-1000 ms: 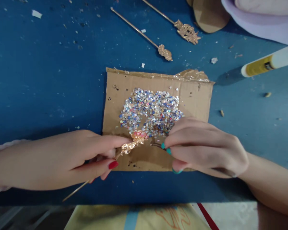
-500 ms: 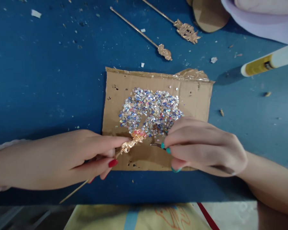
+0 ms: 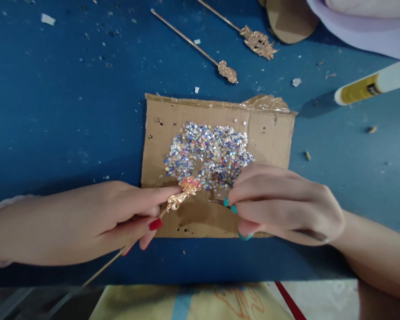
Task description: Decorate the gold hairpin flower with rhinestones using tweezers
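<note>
My left hand [image 3: 130, 222] is closed around the stem of a gold-coloured hairpin [image 3: 178, 200]. The hairpin's ornate head points up and right, with pink and reddish chips set at its tip. In my right hand [image 3: 283, 204] is a thin pair of tweezers [image 3: 216, 202], pinched between the fingers. Their tips point left, a short gap from the hairpin's head. Just beyond both hands, a pile of small shiny chips [image 3: 210, 151] in blue, white and pink lies on a piece of cardboard [image 3: 270, 138].
Two more gold-coloured hairpins, one nearer [image 3: 227, 72] and one farther [image 3: 259, 43], lie on the blue table [image 3: 70, 111]. A white glue bottle with a yellow label [image 3: 360, 91] stands at the right. Brown cardboard [image 3: 291, 20] and something lilac [image 3: 360, 33] are at the top right.
The hairpin's head in my left hand has shifted very slightly left and up. My right hand with the tweezers stays almost still.
</note>
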Demonstrator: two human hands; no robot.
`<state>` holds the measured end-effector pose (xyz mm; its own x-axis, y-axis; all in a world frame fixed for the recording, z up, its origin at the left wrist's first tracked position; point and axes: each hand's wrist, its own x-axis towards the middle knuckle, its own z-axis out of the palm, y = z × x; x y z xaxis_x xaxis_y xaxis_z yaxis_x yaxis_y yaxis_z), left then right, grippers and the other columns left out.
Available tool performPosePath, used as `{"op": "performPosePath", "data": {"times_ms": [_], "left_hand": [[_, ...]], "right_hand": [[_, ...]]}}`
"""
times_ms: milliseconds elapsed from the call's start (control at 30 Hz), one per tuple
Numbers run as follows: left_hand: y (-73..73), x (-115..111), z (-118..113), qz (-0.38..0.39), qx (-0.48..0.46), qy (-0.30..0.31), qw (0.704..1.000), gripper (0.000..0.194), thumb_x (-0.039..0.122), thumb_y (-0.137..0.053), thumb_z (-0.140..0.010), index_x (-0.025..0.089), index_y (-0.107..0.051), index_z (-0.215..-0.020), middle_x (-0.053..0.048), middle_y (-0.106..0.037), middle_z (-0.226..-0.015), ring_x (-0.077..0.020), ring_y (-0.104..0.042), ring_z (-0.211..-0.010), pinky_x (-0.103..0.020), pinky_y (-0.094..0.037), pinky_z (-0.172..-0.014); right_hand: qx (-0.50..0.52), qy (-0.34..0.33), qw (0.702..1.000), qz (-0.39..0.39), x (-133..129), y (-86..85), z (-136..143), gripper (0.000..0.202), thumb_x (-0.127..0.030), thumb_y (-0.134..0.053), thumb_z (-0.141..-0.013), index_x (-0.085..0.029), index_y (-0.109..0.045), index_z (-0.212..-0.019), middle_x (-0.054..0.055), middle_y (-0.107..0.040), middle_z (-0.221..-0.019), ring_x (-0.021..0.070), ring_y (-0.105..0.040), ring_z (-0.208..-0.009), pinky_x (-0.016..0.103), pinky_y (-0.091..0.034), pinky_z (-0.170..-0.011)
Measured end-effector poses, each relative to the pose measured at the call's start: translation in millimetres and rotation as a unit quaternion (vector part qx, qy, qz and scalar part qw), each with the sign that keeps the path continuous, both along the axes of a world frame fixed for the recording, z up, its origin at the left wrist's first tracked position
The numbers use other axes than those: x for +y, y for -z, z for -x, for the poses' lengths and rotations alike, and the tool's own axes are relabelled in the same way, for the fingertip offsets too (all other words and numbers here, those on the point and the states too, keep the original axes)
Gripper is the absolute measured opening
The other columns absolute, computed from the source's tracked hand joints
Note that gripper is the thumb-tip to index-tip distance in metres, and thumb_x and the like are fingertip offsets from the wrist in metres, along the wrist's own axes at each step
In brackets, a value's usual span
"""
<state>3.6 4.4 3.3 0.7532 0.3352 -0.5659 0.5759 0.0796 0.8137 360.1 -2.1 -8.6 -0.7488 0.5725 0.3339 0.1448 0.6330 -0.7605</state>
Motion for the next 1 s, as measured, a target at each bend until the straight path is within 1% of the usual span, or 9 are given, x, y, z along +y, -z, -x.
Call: {"op": "performPosePath", "data": {"times_ms": [133, 233, 300, 400, 467, 600, 767, 900, 1000], "left_hand": [[-0.5, -0.6, -0.3, -0.005, 0.009, -0.026, 1.0, 0.071, 0.021, -0.051, -0.115, 0.045, -0.064, -0.181, 0.015, -0.087, -0.079, -0.0109, -0.073, -0.053, -0.018, -0.057, -0.063], [-2.5, -1.6, -1.3, -0.003, 0.021, -0.031, 0.999, 0.065, 0.025, -0.052, -0.116, 0.041, -0.068, -0.177, 0.013, -0.087, -0.079, -0.0123, -0.073, -0.052, -0.019, -0.058, -0.062], [-3.4, -0.9, -1.5, 0.007, 0.026, -0.018, 0.999, 0.065, 0.028, -0.052, -0.117, 0.04, -0.067, -0.179, 0.012, -0.088, -0.081, -0.0137, -0.074, -0.053, -0.02, -0.06, -0.063], [-3.1, 1.2, -1.1, 0.017, 0.03, -0.001, 0.999, 0.066, 0.03, -0.05, -0.119, 0.043, -0.061, -0.183, 0.012, -0.09, -0.083, -0.0145, -0.076, -0.054, -0.021, -0.061, -0.064], [-2.0, 2.1, -0.3, 0.016, 0.033, 0.0, 0.999, 0.069, 0.03, -0.05, -0.119, 0.045, -0.057, -0.186, 0.013, -0.09, -0.083, -0.0149, -0.077, -0.055, -0.021, -0.062, -0.065], [-0.3, 1.6, 1.6, 0.022, 0.027, 0.006, 0.999, 0.075, 0.029, -0.049, -0.118, 0.044, -0.048, -0.192, 0.012, -0.091, -0.086, -0.0164, -0.079, -0.056, -0.022, -0.063, -0.063], [-0.8, -0.8, 3.2, 0.02, 0.032, -0.003, 0.999, 0.074, 0.025, -0.047, -0.119, 0.043, -0.048, -0.191, 0.013, -0.09, -0.084, -0.0147, -0.077, -0.055, -0.02, -0.061, -0.062], [0.1, -0.4, 3.2, 0.028, 0.036, 0.012, 0.999, 0.076, 0.031, -0.049, -0.12, 0.044, -0.043, -0.194, 0.013, -0.091, -0.084, -0.0174, -0.078, -0.055, -0.022, -0.062, -0.06], [0.7, 0.6, 2.0, 0.041, 0.037, 0.008, 0.998, 0.075, 0.033, -0.052, -0.119, 0.044, -0.045, -0.193, 0.012, -0.091, -0.083, -0.0182, -0.078, -0.054, -0.023, -0.062, -0.059]], "right_hand": [[-0.002, 0.003, 1.0, -0.013, -0.4, 0.3, 0.9, 0.015, -0.02, -0.068, -0.124, -0.02, -0.069, -0.109, 0.007, -0.084, -0.103, 0.0166, -0.073, -0.092, 0.033, -0.068, -0.089], [-0.005, 0.004, 1.0, -0.015, -1.4, 0.3, 1.6, 0.014, -0.021, -0.069, -0.123, -0.019, -0.069, -0.109, 0.007, -0.084, -0.103, 0.0172, -0.073, -0.094, 0.034, -0.067, -0.091], [-0.008, 0.006, 1.0, -0.014, -2.0, -0.2, 1.6, 0.014, -0.02, -0.069, -0.123, -0.019, -0.07, -0.11, 0.007, -0.084, -0.104, 0.0173, -0.074, -0.095, 0.034, -0.068, -0.093], [-0.013, 0.01, 1.0, -0.015, -2.8, -1.3, 0.7, 0.012, -0.02, -0.07, -0.123, -0.019, -0.07, -0.11, 0.007, -0.084, -0.104, 0.0174, -0.073, -0.096, 0.034, -0.068, -0.094], [-0.014, 0.01, 1.0, -0.016, -3.4, -2.0, 0.0, 0.012, -0.019, -0.07, -0.122, -0.019, -0.07, -0.111, 0.007, -0.084, -0.104, 0.0174, -0.073, -0.097, 0.034, -0.068, -0.094], [-0.02, 0.01, 1.0, -0.011, -4.5, -2.7, -0.5, 0.011, -0.019, -0.069, -0.123, -0.019, -0.07, -0.111, 0.007, -0.085, -0.105, 0.0172, -0.074, -0.098, 0.034, -0.069, -0.095], [-0.014, 0.009, 1.0, -0.004, -4.7, -2.4, 0.0, 0.011, -0.02, -0.07, -0.123, -0.019, -0.07, -0.111, 0.007, -0.085, -0.106, 0.0167, -0.075, -0.097, 0.034, -0.069, -0.094], [-0.008, 0.011, 1.0, 0.002, -3.8, -3.3, -1.3, 0.012, -0.02, -0.068, -0.124, -0.02, -0.071, -0.112, 0.006, -0.085, -0.106, 0.0159, -0.077, -0.096, 0.033, -0.071, -0.093], [-0.008, 0.023, 1.0, 0.001, -4.5, -5.7, -1.6, 0.013, -0.022, -0.068, -0.124, -0.02, -0.071, -0.112, 0.005, -0.085, -0.105, 0.0154, -0.079, -0.095, 0.033, -0.073, -0.093]]}}
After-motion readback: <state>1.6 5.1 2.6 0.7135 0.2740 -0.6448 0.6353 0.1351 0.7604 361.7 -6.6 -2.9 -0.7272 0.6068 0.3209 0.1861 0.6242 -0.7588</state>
